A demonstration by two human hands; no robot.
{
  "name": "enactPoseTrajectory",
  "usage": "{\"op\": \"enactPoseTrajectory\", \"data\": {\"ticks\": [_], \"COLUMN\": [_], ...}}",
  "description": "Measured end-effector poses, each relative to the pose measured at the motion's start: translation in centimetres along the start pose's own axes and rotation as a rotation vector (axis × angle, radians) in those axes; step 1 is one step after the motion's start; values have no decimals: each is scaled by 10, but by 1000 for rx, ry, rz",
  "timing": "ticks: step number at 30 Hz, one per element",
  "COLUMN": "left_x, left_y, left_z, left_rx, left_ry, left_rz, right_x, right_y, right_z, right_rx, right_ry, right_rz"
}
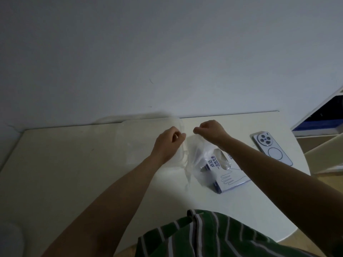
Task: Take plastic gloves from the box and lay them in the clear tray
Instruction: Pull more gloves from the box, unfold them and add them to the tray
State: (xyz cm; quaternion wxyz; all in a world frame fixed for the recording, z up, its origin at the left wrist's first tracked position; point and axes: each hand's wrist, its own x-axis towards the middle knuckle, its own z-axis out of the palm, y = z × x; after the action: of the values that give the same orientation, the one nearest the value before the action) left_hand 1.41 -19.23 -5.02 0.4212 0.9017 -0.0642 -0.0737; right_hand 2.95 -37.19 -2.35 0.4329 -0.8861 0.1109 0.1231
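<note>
A thin clear plastic glove (196,156) hangs between both hands above the table. My left hand (168,143) pinches its left top edge, and my right hand (210,131) pinches its right top edge with curled fingers. The white and blue glove box (230,178) lies flat on the table just below and right of the glove, its torn opening facing up. The clear tray (133,143) sits near the wall, left of the box; my left hand is over its right side. The tray's contents are hard to tell.
A phone (272,148) lies camera side up on the white table (65,173), right of the box. The wall runs along the table's far edge. A chair and a blue-and-white object stand off the table's right edge.
</note>
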Motion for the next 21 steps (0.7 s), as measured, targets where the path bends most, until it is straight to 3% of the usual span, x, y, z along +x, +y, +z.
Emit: {"op": "enactPoseTrajectory", "data": {"ticks": [5, 9, 13, 17, 21], "left_x": [0, 4, 6, 2, 6], "left_y": [7, -7, -16, -20, -36], "left_z": [-10, -19, -36, -59, -75], "left_rx": [-326, -223, -319, -535, -725], "left_ry": [-232, -51, 71, -123, -275], "left_rz": [-72, -21, -26, -124, -321], "right_x": [-1, 5, 11, 11, 16], "right_y": [-20, -32, -47, -76, -89], "right_z": [7, 22, 34, 46, 60], "right_rx": [212, 211, 399, 696, 798], "right_ry": [-80, -66, -55, -178, -347], "right_rz": [5, 99, 256, 367, 361]}}
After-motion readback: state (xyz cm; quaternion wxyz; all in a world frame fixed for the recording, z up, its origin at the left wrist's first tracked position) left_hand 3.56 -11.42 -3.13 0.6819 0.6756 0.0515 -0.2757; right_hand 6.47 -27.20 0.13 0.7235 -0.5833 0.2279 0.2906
